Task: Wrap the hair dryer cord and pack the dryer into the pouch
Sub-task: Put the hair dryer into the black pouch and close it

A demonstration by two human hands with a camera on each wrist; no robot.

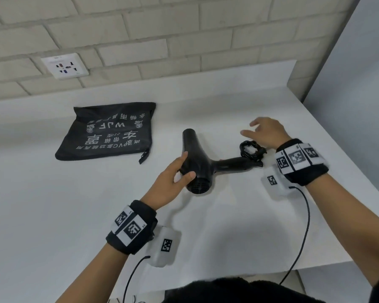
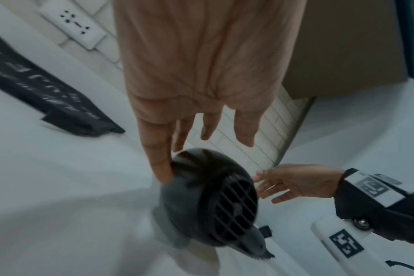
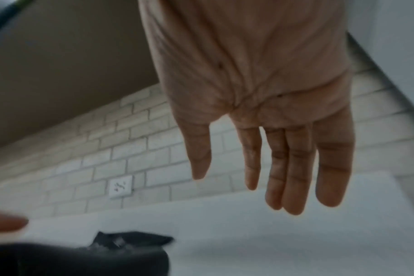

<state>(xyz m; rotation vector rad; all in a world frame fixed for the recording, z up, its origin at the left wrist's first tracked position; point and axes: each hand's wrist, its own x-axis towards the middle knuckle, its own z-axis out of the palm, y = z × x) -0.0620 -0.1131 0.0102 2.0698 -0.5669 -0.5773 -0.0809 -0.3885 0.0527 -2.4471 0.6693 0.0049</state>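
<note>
The black hair dryer (image 1: 197, 162) lies on the white table (image 1: 228, 226), rear grille toward me and handle pointing right. Its cord (image 1: 251, 149) is bundled in a coil at the handle's end. My left hand (image 1: 185, 166) straddles the dryer's rear body; in the left wrist view the fingers (image 2: 158, 164) are straight, and one touches the dryer's (image 2: 210, 201) side. Just beyond the coil, my right hand (image 1: 253, 127) hovers with spread fingers (image 3: 291, 186) and holds nothing. The black pouch (image 1: 109, 132) with white print lies flat to the left, its zipper pull (image 1: 143, 157) at the near right corner.
A brick wall with a white socket (image 1: 65, 66) runs along the back of the table. The table's edge runs diagonally on the right (image 1: 359, 171), and its front edge (image 1: 271, 273) is close to me. Thin black cables (image 1: 302, 232) trail from my wrist cameras.
</note>
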